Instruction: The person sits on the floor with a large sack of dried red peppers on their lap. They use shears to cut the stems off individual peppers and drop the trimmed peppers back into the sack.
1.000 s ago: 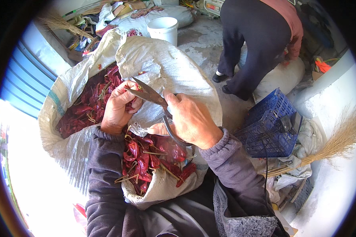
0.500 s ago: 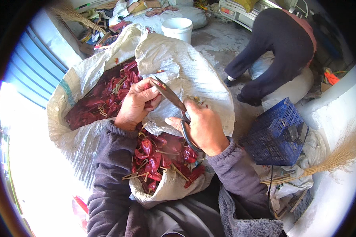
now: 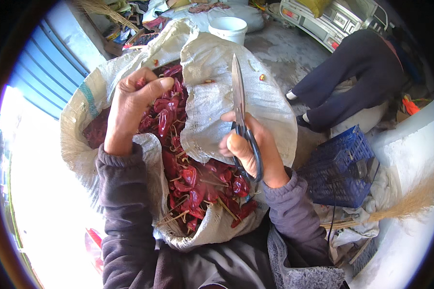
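A pair of scissors [image 3: 239, 91] with dark handles points up and away, its blades together. My right hand [image 3: 255, 149] is closed around the handles, with a thumb and fingers at the loops. Over the left part of a large white woven sack [image 3: 74, 144], my left hand [image 3: 135, 98] is curled shut, and a bit of red chili [image 3: 141, 83] shows between its fingers. Shiny dried red chilies [image 3: 165, 120] with pale stems fill the sack below that hand. More chilies [image 3: 193, 192] lie in the sack's near part, close to my lap.
A white bucket [image 3: 229, 30] stands behind the sack. At the right are a blue plastic crate [image 3: 340, 166] and a straw broom [image 3: 395, 204]. Beyond, a person in dark trousers [image 3: 347, 79] bends over a pale sack near a white vehicle [image 3: 330, 21].
My left hand has moved left and away from the scissors, over the chilies. The scissors have swung from pointing left to upright. The other person has shifted, and my view has tilted slightly.
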`<action>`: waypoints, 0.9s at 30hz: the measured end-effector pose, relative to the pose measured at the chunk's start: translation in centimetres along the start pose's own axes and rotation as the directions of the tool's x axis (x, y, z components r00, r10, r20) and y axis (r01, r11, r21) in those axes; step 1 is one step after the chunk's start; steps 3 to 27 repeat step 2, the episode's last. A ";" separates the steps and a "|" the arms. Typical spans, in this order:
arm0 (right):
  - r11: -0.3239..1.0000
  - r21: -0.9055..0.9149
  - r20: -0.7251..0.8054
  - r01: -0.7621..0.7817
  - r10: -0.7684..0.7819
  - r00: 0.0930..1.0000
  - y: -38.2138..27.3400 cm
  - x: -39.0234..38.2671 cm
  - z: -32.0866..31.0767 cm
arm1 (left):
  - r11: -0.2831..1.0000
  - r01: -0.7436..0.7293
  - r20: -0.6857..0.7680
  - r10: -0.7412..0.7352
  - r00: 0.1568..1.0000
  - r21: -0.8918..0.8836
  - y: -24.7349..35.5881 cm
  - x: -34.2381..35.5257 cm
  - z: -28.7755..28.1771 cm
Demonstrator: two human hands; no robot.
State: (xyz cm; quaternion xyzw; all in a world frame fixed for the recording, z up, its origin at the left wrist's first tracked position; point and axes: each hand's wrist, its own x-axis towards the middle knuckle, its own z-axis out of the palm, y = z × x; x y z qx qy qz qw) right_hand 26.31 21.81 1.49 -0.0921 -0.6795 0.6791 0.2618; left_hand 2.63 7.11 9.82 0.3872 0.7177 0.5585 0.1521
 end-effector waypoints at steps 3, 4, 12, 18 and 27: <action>0.986 0.050 0.086 0.161 -0.165 0.982 2.0 0.6 0.9 | 0.941 -0.048 -0.158 0.106 0.982 0.336 -1.4 1.6 -1.4; 0.986 0.050 0.086 0.161 -0.165 0.982 2.0 0.6 0.9 | 0.941 -0.048 -0.158 0.106 0.982 0.336 -1.4 1.6 -1.4; 0.986 0.050 0.086 0.161 -0.165 0.982 2.0 0.6 0.9 | 0.941 -0.048 -0.158 0.106 0.982 0.336 -1.4 1.6 -1.4; 0.986 0.050 0.086 0.161 -0.165 0.982 2.0 0.6 0.9 | 0.941 -0.048 -0.158 0.106 0.982 0.336 -1.4 1.6 -1.4; 0.986 0.050 0.086 0.161 -0.165 0.982 2.0 0.6 0.9 | 0.941 -0.048 -0.158 0.106 0.982 0.336 -1.4 1.6 -1.4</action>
